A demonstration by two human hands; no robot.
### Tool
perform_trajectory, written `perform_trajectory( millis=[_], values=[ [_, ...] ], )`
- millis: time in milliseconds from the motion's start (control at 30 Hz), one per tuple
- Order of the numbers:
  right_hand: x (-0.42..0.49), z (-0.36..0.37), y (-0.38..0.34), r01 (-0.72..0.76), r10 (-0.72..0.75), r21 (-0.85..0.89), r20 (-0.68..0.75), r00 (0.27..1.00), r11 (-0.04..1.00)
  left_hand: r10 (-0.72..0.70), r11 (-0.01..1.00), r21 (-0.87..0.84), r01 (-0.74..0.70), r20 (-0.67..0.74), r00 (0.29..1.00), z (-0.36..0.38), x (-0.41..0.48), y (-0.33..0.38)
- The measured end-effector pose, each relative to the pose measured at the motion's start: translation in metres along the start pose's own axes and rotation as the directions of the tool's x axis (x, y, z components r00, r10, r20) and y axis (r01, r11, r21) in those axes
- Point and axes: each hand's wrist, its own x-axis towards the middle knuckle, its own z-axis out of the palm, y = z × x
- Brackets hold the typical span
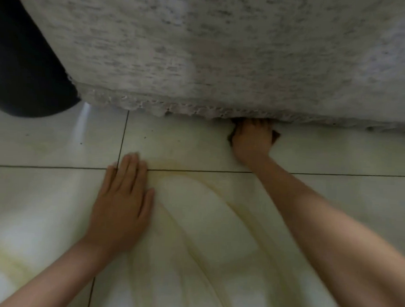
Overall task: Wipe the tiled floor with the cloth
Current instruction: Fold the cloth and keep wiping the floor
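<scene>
The left hand (123, 201) lay flat on the tiled floor (336, 154), fingers straight and close together, most likely to carry the person's weight while the right hand (252, 139) was stretched forward. That hand pressed the cloth (276, 135) down at the far edge of the floor, right under the lace hem (141, 103) of a grey hanging cover (224, 61); the hem hid its fingertips, so one could not tell if the grip was curled or spread. The cloth looked dark brown and crumpled, only small corners showing beside the hand.

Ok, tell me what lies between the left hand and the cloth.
Head view: bare tiled floor, a grout line and yellowish streaks, from left hand to cloth.
</scene>
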Motion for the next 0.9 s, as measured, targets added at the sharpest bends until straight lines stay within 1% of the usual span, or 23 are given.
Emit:
perform_trajectory(
  millis=[33, 67, 100, 133, 200, 233, 267, 300, 333, 400, 467, 500, 533, 567, 600, 633, 667, 700, 733, 767, 833, 867, 900],
  values=[
    [-0.014, 0.007, -0.025, 0.046, -0.044, 0.037, -0.044, 0.998, 0.998, -0.036, 0.999, 0.009, 0.036, 0.005, 0.999, 0.0, -0.006, -0.004],
    [-0.032, 0.013, -0.051, 0.144, -0.137, 0.092, -0.077, 0.988, 0.985, -0.073, 0.997, 0.009, 0.073, 0.008, 0.997, 0.001, -0.011, -0.007],
    [-0.055, 0.021, -0.074, 0.288, -0.276, 0.154, -0.098, 0.956, 0.945, -0.117, 0.993, 0.003, 0.117, 0.009, 0.993, 0.001, -0.015, -0.008],
    [-0.079, 0.026, -0.093, 0.441, -0.428, 0.203, -0.103, 0.898, 0.875, -0.159, 0.987, -0.007, 0.159, 0.01, 0.987, 0.001, -0.017, -0.009],
    [-0.113, 0.025, -0.107, 0.673, -0.691, 0.304, -0.06, 0.72, 0.675, -0.194, 0.981, -0.021, 0.194, 0.016, 0.981, 0.001, -0.02, -0.009],
    [-0.113, 0.02, -0.102, 0.738, -0.783, 0.352, -0.02, 0.622, 0.576, -0.196, 0.98, -0.026, 0.197, 0.014, 0.98, 0.001, -0.022, -0.01],
    [-0.103, 0.014, -0.092, 0.779, -0.84, 0.381, -0.009, 0.542, 0.499, -0.195, 0.98, -0.026, 0.195, 0.006, 0.981, 0.002, -0.023, -0.011],
    [-0.088, 0.008, -0.077, 0.791, -0.859, 0.403, -0.023, 0.511, 0.46, -0.192, 0.981, -0.022, 0.192, -0.002, 0.981, 0.002, -0.023, -0.012],
    [-0.072, 0.002, -0.057, 0.771, -0.841, 0.427, -0.042, 0.54, 0.473, -0.188, 0.982, -0.016, 0.188, -0.002, 0.982, 0.002, -0.022, -0.013],
    [-0.045, -0.007, -0.007, 0.657, -0.717, 0.436, -0.038, 0.696, 0.615, -0.185, 0.983, -0.009, 0.185, 0.006, 0.983, 0.002, -0.022, -0.013],
    [-0.028, -0.013, 0.049, 0.531, -0.557, 0.382, -0.048, 0.829, 0.757, -0.189, 0.982, -0.01, 0.189, -0.001, 0.982, 0.003, -0.023, -0.014],
    [-0.02, -0.017, 0.075, 0.434, -0.454, 0.371, -0.038, 0.89, 0.821, -0.187, 0.982, -0.004, 0.187, -0.001, 0.982, 0.003, -0.022, -0.014],
    [-0.012, -0.02, 0.092, 0.284, -0.294, 0.369, -0.028, 0.955, 0.885, -0.184, 0.983, 0.001, 0.184, 0.003, 0.983, 0.003, -0.021, -0.014],
    [-0.003, -0.02, 0.1, 0.119, -0.124, 0.35, -0.01, 0.992, 0.929, -0.185, 0.983, 0.003, 0.185, 0.009, 0.983, 0.004, -0.021, -0.015],
    [0.004, -0.018, 0.098, -0.008, 0.017, 0.318, -0.025, 1.0, 0.948, -0.187, 0.982, 0.004, 0.187, 0.013, 0.982, 0.004, -0.021, -0.015],
    [0.002, -0.016, 0.083, -0.056, 0.073, 0.299, -0.049, 0.996, 0.953, -0.189, 0.982, 0.006, 0.189, 0.015, 0.982, 0.004, -0.02, -0.015],
    [-0.009, -0.01, 0.062, -0.023, 0.049, 0.306, -0.076, 0.996, 0.952, -0.19, 0.982, 0.008, 0.189, 0.016, 0.982, 0.004, -0.021, -0.015],
    [-0.028, -0.004, 0.037, 0.066, -0.035, 0.344, -0.094, 0.995, 0.937, -0.19, 0.982, 0.008, 0.19, 0.019, 0.982, 0.003, -0.021, -0.014],
    [-0.052, 0.001, 0.015, 0.181, -0.157, 0.375, -0.093, 0.983, 0.909, -0.191, 0.982, 0.004, 0.191, 0.02, 0.981, 0.002, -0.021, -0.014],
    [-0.076, 0.004, -0.001, 0.305, -0.295, 0.388, -0.087, 0.951, 0.87, -0.195, 0.981, 0.001, 0.195, 0.021, 0.981, 0.001, -0.02, -0.013],
    [-0.098, 0.002, -0.003, 0.515, -0.551, 0.412, -0.036, 0.834, 0.752, -0.197, 0.98, 0.004, 0.197, 0.03, 0.98, -0.001, -0.02, -0.012],
    [-0.086, -0.003, 0.009, 0.573, -0.626, 0.417, -0.013, 0.78, 0.705, -0.196, 0.981, 0.004, 0.196, 0.034, 0.98, -0.001, -0.021, -0.012],
    [-0.066, -0.008, 0.028, 0.579, -0.632, 0.41, -0.009, 0.775, 0.705, -0.196, 0.981, 0.002, 0.196, 0.033, 0.98, -0.001, -0.021, -0.012]
  ],
)
